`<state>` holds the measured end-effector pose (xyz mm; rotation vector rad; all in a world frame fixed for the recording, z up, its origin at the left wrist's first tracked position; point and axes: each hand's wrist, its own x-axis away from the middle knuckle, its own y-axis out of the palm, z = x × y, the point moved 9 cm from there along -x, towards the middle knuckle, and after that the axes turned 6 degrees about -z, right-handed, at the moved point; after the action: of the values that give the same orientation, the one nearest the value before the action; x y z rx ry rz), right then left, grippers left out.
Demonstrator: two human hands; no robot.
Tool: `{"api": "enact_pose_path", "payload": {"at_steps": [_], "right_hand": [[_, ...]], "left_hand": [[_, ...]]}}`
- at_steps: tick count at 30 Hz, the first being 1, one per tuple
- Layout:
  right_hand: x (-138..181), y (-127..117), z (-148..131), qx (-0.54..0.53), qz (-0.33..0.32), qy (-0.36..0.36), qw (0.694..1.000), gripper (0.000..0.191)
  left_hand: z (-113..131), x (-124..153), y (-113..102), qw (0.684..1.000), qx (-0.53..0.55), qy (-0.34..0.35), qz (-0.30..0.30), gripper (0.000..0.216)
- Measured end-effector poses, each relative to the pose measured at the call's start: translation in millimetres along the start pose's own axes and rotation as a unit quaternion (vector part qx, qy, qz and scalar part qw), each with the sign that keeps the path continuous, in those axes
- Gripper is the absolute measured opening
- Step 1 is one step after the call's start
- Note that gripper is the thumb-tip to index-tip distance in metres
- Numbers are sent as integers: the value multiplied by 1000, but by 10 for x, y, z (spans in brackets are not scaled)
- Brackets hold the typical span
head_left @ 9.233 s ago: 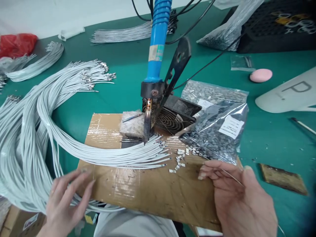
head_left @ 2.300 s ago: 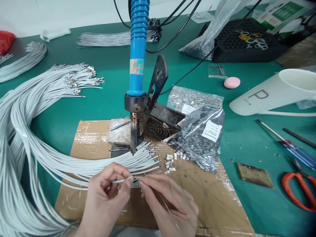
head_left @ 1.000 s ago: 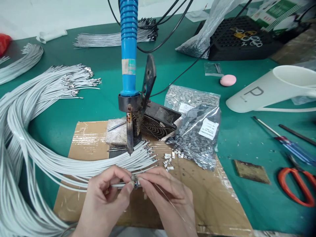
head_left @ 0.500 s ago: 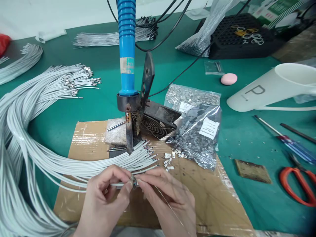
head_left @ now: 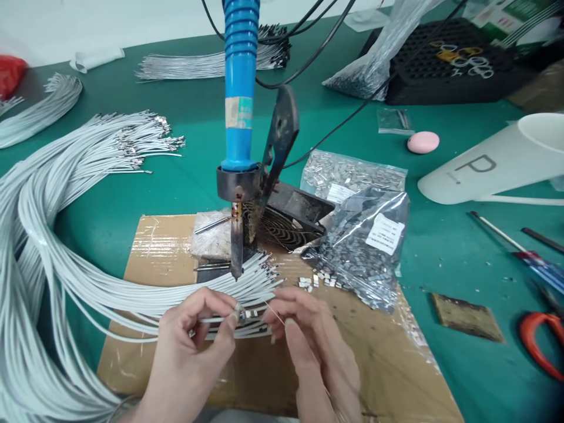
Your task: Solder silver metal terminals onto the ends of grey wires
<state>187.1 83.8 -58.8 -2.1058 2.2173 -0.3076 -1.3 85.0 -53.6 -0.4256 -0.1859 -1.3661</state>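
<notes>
My left hand [head_left: 194,338] pinches a white cable [head_left: 212,320] close to its end. A small silvery connector piece [head_left: 249,314] sticks out to the right of those fingertips. A thin solder wire [head_left: 275,313] runs through the closed fingers of my right hand [head_left: 319,352], which is just right of the connector, apart from it. Above both hands, a blue-handled soldering iron [head_left: 240,117] is held upright in a stand, tip down. Behind my fingers, a bundle of white cables [head_left: 220,289] lies across the cardboard [head_left: 145,247].
Loose small metal pieces [head_left: 316,282] lie before a bag of parts [head_left: 361,252]. A black fan [head_left: 291,220] stands behind the iron. On the right are a white cup [head_left: 480,167], a sponge [head_left: 467,317], a screwdriver [head_left: 524,255] and orange-handled scissors [head_left: 533,346].
My right hand has drawn back to the right from the connector, uncovering it, and its fingers have loosened somewhat. My left hand keeps its pinch. The view has shifted slightly.
</notes>
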Motion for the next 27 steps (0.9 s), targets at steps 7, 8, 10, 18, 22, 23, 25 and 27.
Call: {"api": "enact_pose_path", "payload": {"at_steps": [7,8,10,18,22,23,25,27], "right_hand": [[-81,53,-125,-6,-25,-69,997,25],[-81,70,-114,-13,-25,-65,997,24],[-75,107,-85,-28,-27,-52,998,22],[-104,118,-136,-18,-14,-42,999,23],[-128,124,-141,-20,-12,-36,999,24],[-131,133,-133,-25,-15,-33,999,24],[-136,150,-108,-40,-18,-23,999,24],[-139,156,-85,-54,-15,-16,998,24]], "left_hand": [[-7,-71,-48,1000,7,23,17,12],[-19,-82,-50,1000,6,24,16,12],[-35,-101,-61,999,2,28,15,13],[25,-127,-86,998,-32,35,38,10],[73,-151,-102,997,-37,44,49,10],[85,-165,-98,997,-42,50,43,10],[100,-194,-90,997,-49,58,28,10],[106,-216,-103,997,-43,59,29,10]]}}
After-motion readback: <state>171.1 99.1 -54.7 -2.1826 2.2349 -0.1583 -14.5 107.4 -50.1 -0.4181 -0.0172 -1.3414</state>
